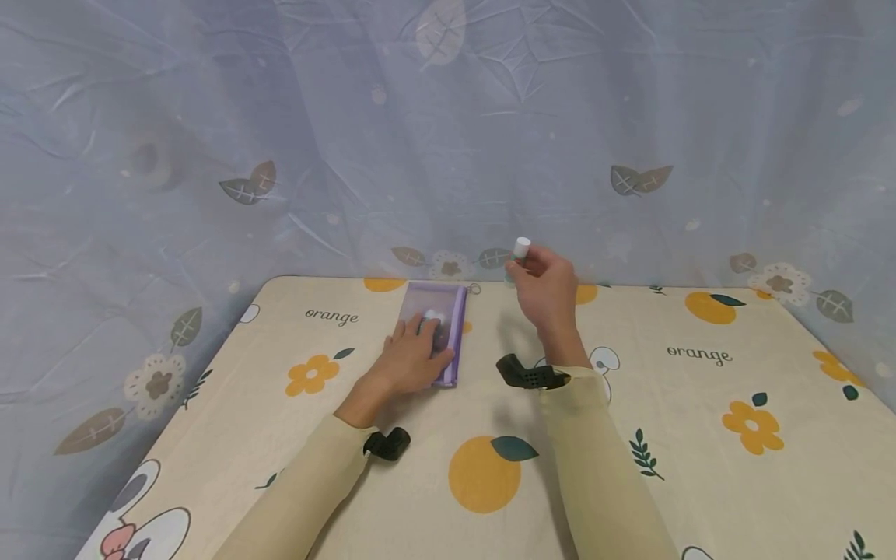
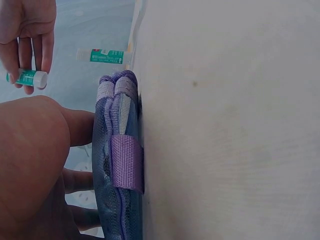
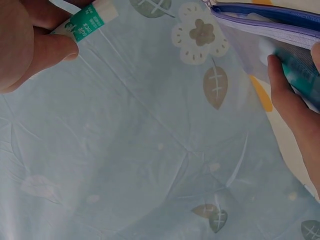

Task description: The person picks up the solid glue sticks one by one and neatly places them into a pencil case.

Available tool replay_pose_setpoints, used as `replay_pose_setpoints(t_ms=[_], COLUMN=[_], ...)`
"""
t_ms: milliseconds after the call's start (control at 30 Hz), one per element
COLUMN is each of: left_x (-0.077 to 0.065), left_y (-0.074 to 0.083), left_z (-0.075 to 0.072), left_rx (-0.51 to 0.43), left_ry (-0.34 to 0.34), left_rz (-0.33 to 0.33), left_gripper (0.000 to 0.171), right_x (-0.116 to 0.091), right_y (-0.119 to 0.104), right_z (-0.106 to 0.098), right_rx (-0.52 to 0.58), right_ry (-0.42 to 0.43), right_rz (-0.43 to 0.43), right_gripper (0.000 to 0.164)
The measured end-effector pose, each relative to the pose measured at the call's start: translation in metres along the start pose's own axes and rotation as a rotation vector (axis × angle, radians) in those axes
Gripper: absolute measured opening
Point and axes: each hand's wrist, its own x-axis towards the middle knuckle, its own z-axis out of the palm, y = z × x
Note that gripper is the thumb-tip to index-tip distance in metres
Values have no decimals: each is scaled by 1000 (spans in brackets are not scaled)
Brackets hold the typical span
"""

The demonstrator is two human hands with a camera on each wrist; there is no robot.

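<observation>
A purple mesh zip pouch (image 1: 423, 296) lies flat near the table's back edge. My left hand (image 1: 411, 362) rests on it with fingers spread. Through the mesh, a green and white stick (image 3: 298, 80) shows under those fingers. In the right wrist view the zipper side (image 3: 272, 25) gapes. Right of the pouch, my right hand (image 1: 551, 294) is raised above the table and pinches a white-capped green glue stick (image 1: 522, 248) between thumb and fingers. Beyond the pouch in the left wrist view, another green glue stick (image 2: 106, 56) stands upright; the head view does not show it clearly.
A cream tablecloth (image 1: 392, 498) with orange and flower prints covers the table. Directly behind the back edge hangs a bluish-grey printed curtain (image 1: 392, 140), which also comes down along the left side. A small ring (image 1: 474, 288) sits at the pouch's far corner.
</observation>
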Motion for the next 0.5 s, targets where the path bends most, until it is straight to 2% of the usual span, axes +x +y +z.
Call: replay_pose_setpoints(t_ms=[500], left_x=[0], left_y=[1], left_z=[1], left_rx=[4], left_ry=[5], left_rz=[-6], left_gripper=[70], right_x=[-3], right_y=[-4], right_z=[8], right_rx=[-1], right_ry=[-30], right_rz=[2], right_gripper=[33])
